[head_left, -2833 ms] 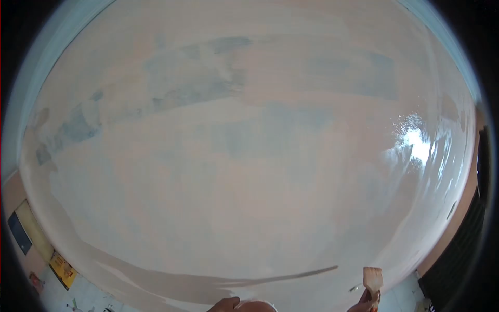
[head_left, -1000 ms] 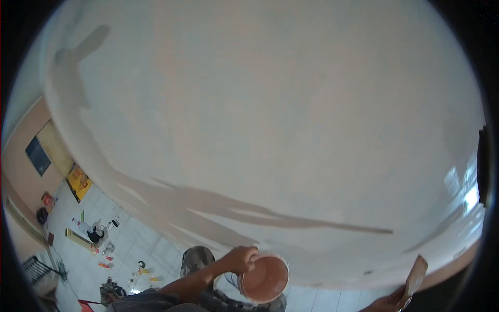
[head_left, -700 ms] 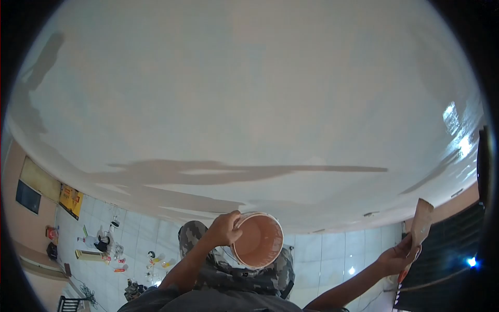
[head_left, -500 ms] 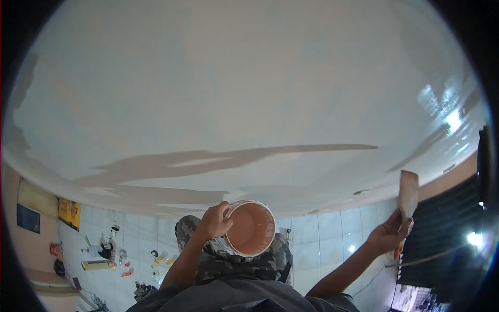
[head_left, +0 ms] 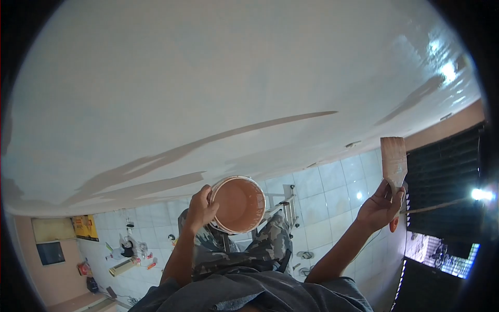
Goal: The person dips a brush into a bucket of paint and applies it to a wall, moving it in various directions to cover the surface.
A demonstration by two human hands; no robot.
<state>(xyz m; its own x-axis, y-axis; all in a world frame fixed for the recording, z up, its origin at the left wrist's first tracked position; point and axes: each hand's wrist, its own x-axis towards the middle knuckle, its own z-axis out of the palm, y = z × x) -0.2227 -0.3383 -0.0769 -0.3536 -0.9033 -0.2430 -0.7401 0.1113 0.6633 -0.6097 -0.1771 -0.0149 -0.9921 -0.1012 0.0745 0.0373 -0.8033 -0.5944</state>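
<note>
My left hand (head_left: 201, 209) grips the rim of a white paint bucket (head_left: 238, 204), which holds pinkish-brown paint and is held in front of my lap. Off to the right, my right hand (head_left: 381, 208) is closed around the handle of a wide paintbrush (head_left: 394, 161). Its paint-coated bristles point up and its orange handle end pokes out below the hand. Before me stretches a large pale wall (head_left: 249, 67) with long darker streaks (head_left: 208, 140) across its lower part. The brush is apart from both bucket and wall.
Below me a ladder (head_left: 289, 208) shows beside my camouflage-clad legs. White floor tiles (head_left: 327, 200) lie far down, with assorted items (head_left: 130, 249) on them at the left. A dark shutter (head_left: 442, 192) and a bright lamp (head_left: 482, 194) are at the right.
The view has tilted and turned, so wall and floor slant. The brush now appears higher and a little further left, more of its broad face showing. Both hands keep their holds.
</note>
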